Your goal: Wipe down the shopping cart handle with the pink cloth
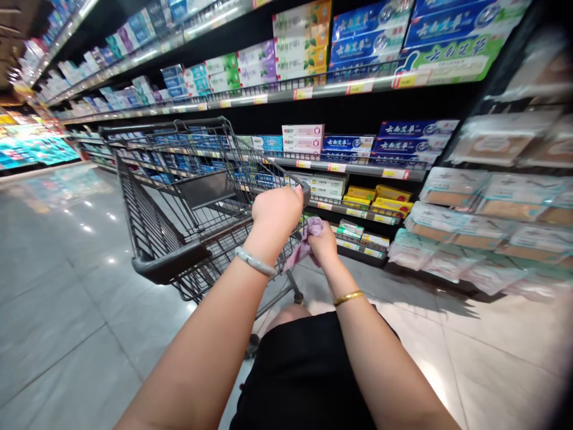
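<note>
My left hand (pixel 277 209), with a pale bangle at its wrist, is closed around the right end of the handle of a dark grey shopping cart (pixel 172 266). The fingers curl over the bar, partly hidden behind the back of the hand. Just to its right and lower, my right hand (pixel 323 243), wearing a gold bangle, grips a crumpled light purple cloth (pixel 302 248). Part of the cloth bunches above the fist and part hangs down to the left. The cart's wire basket shows bare bars and a folded seat panel (pixel 208 190).
Store shelves (pixel 331 91) run along the right and back, stacked with toothpaste boxes (pixel 371 33). Bagged goods (pixel 505 191) hang on hooks at the right. Grey tiled floor (pixel 62 304) stretches to the left. Lit displays (pixel 38 143) stand at the far left.
</note>
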Demonstrator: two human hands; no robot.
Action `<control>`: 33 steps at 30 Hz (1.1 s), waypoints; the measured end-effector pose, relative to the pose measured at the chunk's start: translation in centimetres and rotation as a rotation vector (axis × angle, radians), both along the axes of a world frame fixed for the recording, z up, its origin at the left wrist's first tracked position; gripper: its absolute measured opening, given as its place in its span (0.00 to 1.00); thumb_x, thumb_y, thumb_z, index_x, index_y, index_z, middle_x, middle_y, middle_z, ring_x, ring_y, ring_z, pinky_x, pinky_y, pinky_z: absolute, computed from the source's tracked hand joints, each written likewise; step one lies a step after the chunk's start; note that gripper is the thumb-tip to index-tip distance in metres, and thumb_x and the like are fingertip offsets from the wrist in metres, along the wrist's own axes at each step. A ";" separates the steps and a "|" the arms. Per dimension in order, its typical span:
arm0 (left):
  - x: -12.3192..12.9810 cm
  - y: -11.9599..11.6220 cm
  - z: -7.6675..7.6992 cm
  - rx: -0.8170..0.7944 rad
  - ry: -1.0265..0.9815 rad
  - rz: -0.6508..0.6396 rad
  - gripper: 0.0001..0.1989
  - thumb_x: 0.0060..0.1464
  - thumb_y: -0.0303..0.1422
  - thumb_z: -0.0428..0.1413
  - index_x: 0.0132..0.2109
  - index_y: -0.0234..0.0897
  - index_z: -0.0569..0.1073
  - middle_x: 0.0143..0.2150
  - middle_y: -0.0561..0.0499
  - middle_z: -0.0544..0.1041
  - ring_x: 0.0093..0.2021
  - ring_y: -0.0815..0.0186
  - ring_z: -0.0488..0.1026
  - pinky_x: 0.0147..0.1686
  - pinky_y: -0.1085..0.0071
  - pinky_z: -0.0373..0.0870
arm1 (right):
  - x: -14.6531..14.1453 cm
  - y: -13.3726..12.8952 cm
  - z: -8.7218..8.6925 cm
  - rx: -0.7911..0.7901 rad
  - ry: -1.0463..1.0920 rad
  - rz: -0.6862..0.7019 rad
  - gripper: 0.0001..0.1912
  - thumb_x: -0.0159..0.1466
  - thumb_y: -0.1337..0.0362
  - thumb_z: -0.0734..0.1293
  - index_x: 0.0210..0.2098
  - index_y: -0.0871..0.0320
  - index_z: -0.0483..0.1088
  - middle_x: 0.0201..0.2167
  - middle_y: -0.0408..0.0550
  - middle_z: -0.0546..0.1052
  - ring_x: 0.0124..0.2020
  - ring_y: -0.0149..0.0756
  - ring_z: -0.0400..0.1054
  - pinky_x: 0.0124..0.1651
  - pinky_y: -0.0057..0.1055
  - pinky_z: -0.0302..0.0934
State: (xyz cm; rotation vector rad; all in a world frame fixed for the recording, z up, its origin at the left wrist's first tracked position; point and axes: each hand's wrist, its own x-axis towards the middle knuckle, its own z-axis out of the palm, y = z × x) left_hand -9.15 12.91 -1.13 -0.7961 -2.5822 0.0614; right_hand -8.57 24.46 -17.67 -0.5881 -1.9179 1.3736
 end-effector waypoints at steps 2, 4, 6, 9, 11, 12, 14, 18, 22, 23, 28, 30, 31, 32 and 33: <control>-0.1 0.0 0.0 -0.009 -0.004 0.007 0.32 0.73 0.38 0.33 0.50 0.22 0.79 0.43 0.30 0.82 0.46 0.49 0.82 0.44 0.60 0.75 | 0.3 -0.4 0.8 0.006 0.109 -0.046 0.22 0.50 0.67 0.66 0.45 0.55 0.69 0.41 0.48 0.77 0.42 0.43 0.72 0.50 0.40 0.67; -0.1 0.0 -0.1 -0.027 -0.014 0.013 0.31 0.73 0.37 0.33 0.50 0.22 0.79 0.43 0.30 0.82 0.45 0.51 0.82 0.44 0.61 0.75 | 0.6 -1.0 1.5 0.111 0.313 -0.084 0.24 0.53 0.66 0.65 0.50 0.54 0.68 0.47 0.49 0.76 0.47 0.42 0.71 0.54 0.40 0.65; -0.2 0.0 -0.2 -0.048 0.002 0.000 0.31 0.73 0.37 0.33 0.51 0.23 0.78 0.44 0.31 0.82 0.45 0.51 0.82 0.43 0.61 0.75 | 0.8 -1.4 1.8 0.253 0.444 -0.071 0.24 0.54 0.68 0.65 0.51 0.53 0.68 0.49 0.50 0.75 0.51 0.43 0.69 0.58 0.41 0.64; -0.2 0.0 -0.3 -0.050 0.041 -0.016 0.32 0.73 0.37 0.32 0.51 0.23 0.78 0.44 0.31 0.82 0.45 0.49 0.82 0.42 0.61 0.75 | 0.6 -1.6 1.2 0.261 0.349 -0.083 0.23 0.53 0.69 0.64 0.49 0.55 0.69 0.46 0.51 0.75 0.50 0.45 0.68 0.57 0.44 0.65; -0.3 0.2 -0.2 -0.044 0.030 -0.006 0.32 0.73 0.37 0.32 0.51 0.23 0.78 0.44 0.31 0.82 0.46 0.49 0.82 0.43 0.60 0.75 | 0.5 -1.6 0.9 0.201 0.306 -0.137 0.22 0.53 0.68 0.64 0.48 0.56 0.69 0.44 0.51 0.75 0.48 0.45 0.68 0.56 0.45 0.65; -0.2 0.2 -0.1 -0.049 0.011 0.001 0.32 0.73 0.37 0.32 0.51 0.23 0.78 0.44 0.31 0.82 0.46 0.48 0.82 0.43 0.60 0.75 | 0.5 -1.6 1.0 0.209 0.335 -0.143 0.22 0.53 0.69 0.64 0.48 0.56 0.69 0.45 0.51 0.75 0.49 0.45 0.68 0.56 0.45 0.65; -0.2 0.2 0.1 -0.068 -0.025 0.015 0.32 0.73 0.37 0.32 0.52 0.24 0.78 0.45 0.31 0.82 0.46 0.48 0.82 0.43 0.59 0.75 | 0.6 -1.7 1.3 0.305 0.445 -0.087 0.23 0.54 0.69 0.65 0.50 0.55 0.69 0.48 0.51 0.74 0.52 0.45 0.68 0.59 0.44 0.64; 0.1 0.0 0.3 -0.093 0.016 -0.024 0.33 0.73 0.36 0.30 0.55 0.22 0.77 0.45 0.29 0.81 0.48 0.48 0.81 0.44 0.60 0.75 | 0.5 -1.9 1.4 0.359 0.444 0.000 0.23 0.52 0.70 0.64 0.48 0.55 0.70 0.46 0.52 0.75 0.50 0.45 0.68 0.55 0.43 0.65; 0.1 0.0 0.4 -0.123 -0.001 -0.055 0.32 0.72 0.35 0.31 0.57 0.22 0.76 0.47 0.29 0.81 0.49 0.49 0.81 0.45 0.61 0.74 | 0.2 -2.3 1.1 0.277 0.390 -0.153 0.21 0.53 0.70 0.63 0.47 0.55 0.69 0.44 0.52 0.74 0.48 0.45 0.67 0.54 0.43 0.66; 0.0 0.1 0.4 -0.131 -0.013 -0.052 0.31 0.72 0.35 0.32 0.56 0.22 0.76 0.47 0.28 0.81 0.49 0.49 0.81 0.46 0.60 0.74 | 0.1 -2.5 1.2 0.311 0.432 -0.144 0.22 0.53 0.71 0.64 0.48 0.54 0.69 0.45 0.52 0.74 0.49 0.45 0.67 0.55 0.43 0.65; -0.9 1.0 0.5 -0.147 -0.039 -0.014 0.33 0.73 0.37 0.30 0.55 0.21 0.76 0.48 0.27 0.81 0.50 0.49 0.81 0.49 0.58 0.75 | -0.4 -3.0 1.3 0.360 0.525 -0.040 0.22 0.53 0.70 0.63 0.48 0.55 0.69 0.46 0.52 0.75 0.49 0.44 0.68 0.54 0.42 0.66; -1.4 1.3 0.6 -0.166 -0.074 0.000 0.33 0.73 0.38 0.31 0.55 0.23 0.77 0.48 0.28 0.81 0.50 0.49 0.81 0.49 0.59 0.75 | -0.6 -2.8 1.1 0.288 0.465 -0.127 0.19 0.54 0.69 0.63 0.46 0.55 0.69 0.43 0.52 0.75 0.47 0.45 0.68 0.52 0.43 0.67; -1.7 1.5 0.7 -0.181 -0.097 0.004 0.33 0.73 0.39 0.31 0.55 0.23 0.77 0.48 0.28 0.81 0.50 0.50 0.81 0.49 0.59 0.75 | -0.7 -2.8 1.1 0.272 0.453 -0.156 0.18 0.54 0.69 0.63 0.46 0.56 0.69 0.43 0.52 0.75 0.47 0.45 0.68 0.52 0.44 0.67; -2.0 1.6 0.9 -0.197 -0.119 0.008 0.33 0.72 0.39 0.31 0.55 0.23 0.77 0.49 0.28 0.81 0.50 0.50 0.81 0.49 0.59 0.75 | -0.8 -2.8 1.1 0.280 0.465 -0.160 0.19 0.55 0.69 0.64 0.47 0.55 0.69 0.44 0.52 0.75 0.48 0.45 0.68 0.53 0.44 0.66; -2.2 1.8 1.0 -0.214 -0.142 0.010 0.33 0.72 0.39 0.31 0.56 0.24 0.77 0.49 0.28 0.81 0.51 0.50 0.81 0.49 0.59 0.75 | -0.8 -3.0 1.2 0.309 0.500 -0.137 0.21 0.54 0.70 0.64 0.48 0.55 0.69 0.46 0.53 0.75 0.50 0.45 0.68 0.55 0.44 0.66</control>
